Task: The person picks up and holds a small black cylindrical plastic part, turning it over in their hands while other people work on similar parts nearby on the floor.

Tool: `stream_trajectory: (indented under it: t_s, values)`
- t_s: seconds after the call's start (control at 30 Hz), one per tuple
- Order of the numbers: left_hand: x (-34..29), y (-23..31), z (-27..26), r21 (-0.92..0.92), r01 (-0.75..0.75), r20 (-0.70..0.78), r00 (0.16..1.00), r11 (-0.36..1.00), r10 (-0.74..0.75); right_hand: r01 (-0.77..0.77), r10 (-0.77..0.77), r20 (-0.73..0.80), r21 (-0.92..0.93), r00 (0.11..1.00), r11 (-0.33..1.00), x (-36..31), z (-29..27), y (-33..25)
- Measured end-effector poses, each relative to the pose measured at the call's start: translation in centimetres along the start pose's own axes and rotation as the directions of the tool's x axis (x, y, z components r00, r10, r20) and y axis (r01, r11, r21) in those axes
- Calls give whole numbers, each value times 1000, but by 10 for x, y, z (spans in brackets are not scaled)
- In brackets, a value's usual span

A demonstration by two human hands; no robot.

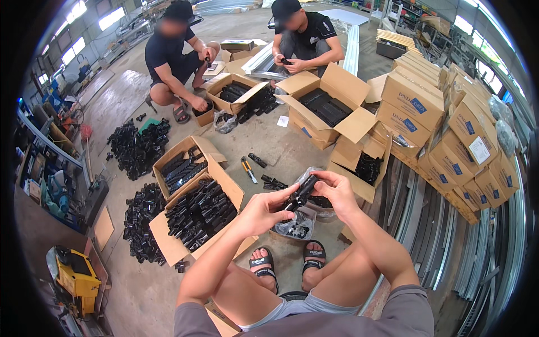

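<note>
A black tubular plastic part is held between my two hands, tilted up toward the right, above my feet. My left hand grips its lower end, thumb along the side. At the upper end, my right hand pinches it with thumb and fingers. Just beneath is a small box lined with a clear plastic bag, holding small black pieces. Left of my hands, an open carton is filled with similar black parts. A few loose black parts lie on the floor just beyond.
A yellow-and-black utility knife lies on the floor. Piles of black parts flank the cartons at left. Two people crouch across from me, handling black parts. Stacked closed cartons and long metal profiles are at right.
</note>
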State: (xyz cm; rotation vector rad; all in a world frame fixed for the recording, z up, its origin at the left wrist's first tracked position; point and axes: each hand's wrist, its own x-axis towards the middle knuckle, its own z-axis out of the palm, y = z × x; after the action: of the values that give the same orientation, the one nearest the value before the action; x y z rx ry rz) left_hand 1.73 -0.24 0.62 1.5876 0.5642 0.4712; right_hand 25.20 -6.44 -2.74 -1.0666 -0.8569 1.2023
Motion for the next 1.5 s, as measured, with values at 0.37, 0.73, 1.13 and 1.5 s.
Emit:
stream_trajectory:
  t_s: [0.37, 0.73, 1.13, 1.5]
  values:
    - [1, 6, 0, 94, 31, 14, 999, 995, -33, 44, -44, 10, -19, 999, 999, 0, -5, 3]
    - [0, 12, -1, 186, -17, -3, 1000, 982, 18, 66, -66, 10, -9, 998, 998, 0, -7, 4]
    - [-3, 16, -3, 284, -124, -56, 988, 951, 145, 152, -152, -12, 2, 988, 988, -1, -4, 5]
    - [-8, 17, -1, 332, -331, -101, 918, 883, 382, 340, -349, -69, -112, 935, 934, -13, 15, -7]
